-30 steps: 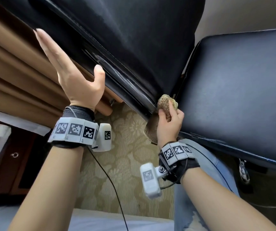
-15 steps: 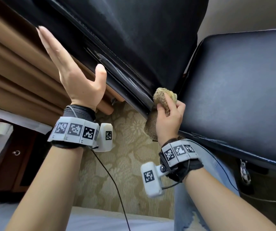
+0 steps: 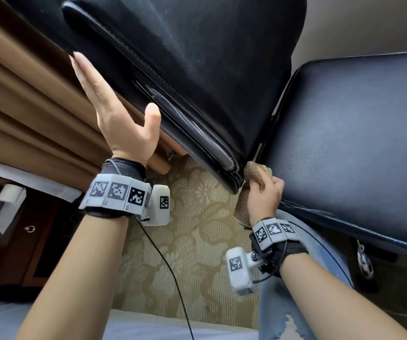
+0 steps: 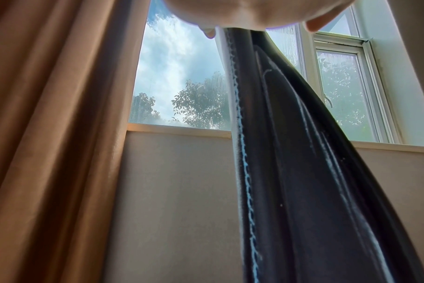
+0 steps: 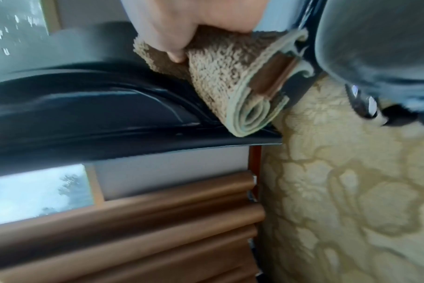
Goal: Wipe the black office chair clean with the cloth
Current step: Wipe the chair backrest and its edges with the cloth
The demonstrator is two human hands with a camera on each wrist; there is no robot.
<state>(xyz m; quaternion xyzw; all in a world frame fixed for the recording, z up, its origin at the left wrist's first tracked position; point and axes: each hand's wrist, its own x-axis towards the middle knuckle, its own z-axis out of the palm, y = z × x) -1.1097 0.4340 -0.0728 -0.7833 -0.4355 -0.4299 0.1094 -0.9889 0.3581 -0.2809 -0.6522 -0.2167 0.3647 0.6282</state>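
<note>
The black office chair fills the head view, its backrest point(image 3: 209, 57) at top centre and its seat point(image 3: 357, 143) on the right. My left hand point(image 3: 114, 114) lies flat against the backrest's left side edge, fingers straight and thumb spread. My right hand point(image 3: 265, 192) grips a folded brown terry cloth point(image 3: 254, 173) and presses it into the gap where the backrest's lower corner meets the seat. The right wrist view shows the cloth point(image 5: 225, 80) folded in layers against the glossy backrest edge point(image 5: 85, 107). From the left wrist, the stitched backrest edge point(image 4: 291, 172) runs up to my palm.
Brown curtains point(image 3: 25, 106) hang just left of the chair, before a window point(image 4: 182, 86). Patterned beige carpet point(image 3: 197, 253) lies below, crossed by a thin black cable point(image 3: 163, 261). A dark wooden cabinet point(image 3: 25, 241) stands at the left. My jeans-clad leg point(image 3: 295, 290) is under the seat.
My right hand has slid the cloth a little down the gap to the backrest's lower corner. The left hand stays flat on the backrest's edge.
</note>
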